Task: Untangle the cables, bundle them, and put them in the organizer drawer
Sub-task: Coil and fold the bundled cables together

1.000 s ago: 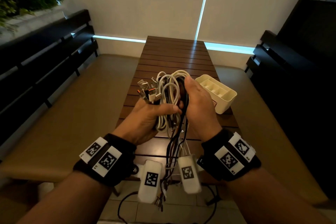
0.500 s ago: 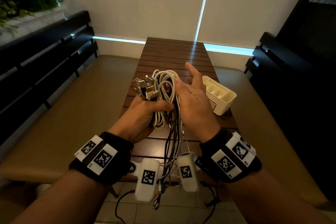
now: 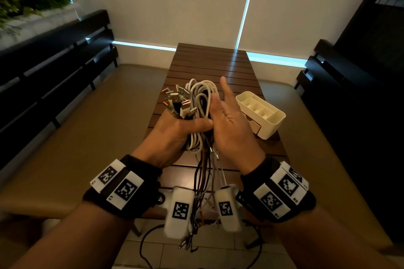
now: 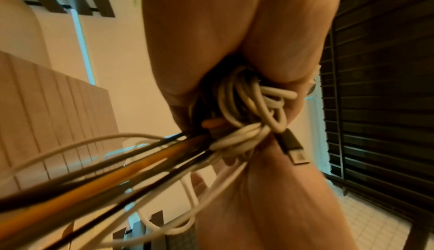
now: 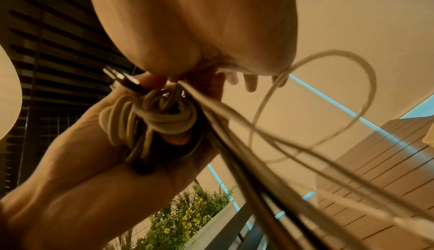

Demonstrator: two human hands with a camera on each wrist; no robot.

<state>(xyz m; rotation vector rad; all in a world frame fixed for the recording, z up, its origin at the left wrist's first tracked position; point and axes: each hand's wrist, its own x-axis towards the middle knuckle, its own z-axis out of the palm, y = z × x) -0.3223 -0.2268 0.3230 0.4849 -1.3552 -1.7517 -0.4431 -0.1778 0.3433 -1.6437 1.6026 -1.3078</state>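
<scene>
The left hand [image 3: 175, 135] grips the bundle of cables [image 3: 197, 105] above the table [image 3: 209, 65]. The right hand [image 3: 231, 129] is spread flat beside it. The white organizer [image 3: 271, 124] stands right, its visible compartments bare.

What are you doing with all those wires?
A person is sorting out a tangled bunch of white and black cables. The left hand grips the bunch in the air above the brown slatted wooden table, with the plug ends sticking up and loose ends hanging down. The right hand is open beside the bunch, fingers straight. The white plastic organizer box stands on the table to the right, with no cables in it yet.
</scene>
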